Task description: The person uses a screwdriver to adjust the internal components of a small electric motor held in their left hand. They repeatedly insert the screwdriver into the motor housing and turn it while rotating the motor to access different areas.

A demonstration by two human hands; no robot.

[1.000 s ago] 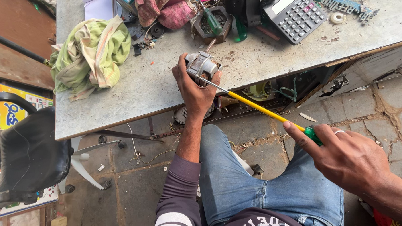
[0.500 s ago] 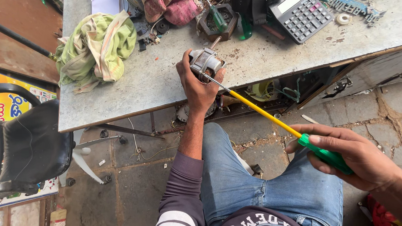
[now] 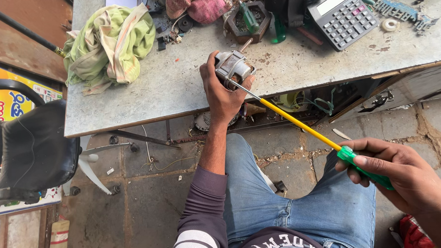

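1. Fingers (image 3: 213, 76) of the left hand (image 3: 221, 92) are wrapped tight around a small grey metal motor (image 3: 233, 66), pinning it on the desk (image 3: 148, 94) near the front edge, about midway along it.
2. Right hand (image 3: 404, 177) is closed on the green handle of a long screwdriver (image 3: 298, 123) with a yellow shaft – the hand hangs well off the desk, over the person's knee in blue jeans (image 3: 276, 199).
3. Its bare metal tip meets the side of the motor, just under the left thumb.
4. Compared with a second ago, the right hand has slid back along the handle and dropped lower toward the lap – the tip has stayed at the same spot on the motor, and the left grip has not shifted. I read that as the tool seated and being worked, not re-aimed.
5. Toward the back edge lie a grey calculator (image 3: 342, 18), a second green screwdriver (image 3: 247, 16) across a dark housing, and a pink cloth (image 3: 198, 3).
6. A green and cream rag (image 3: 111, 44) is heaped at the left edge; a black chair (image 3: 29, 151) stands beside that end.
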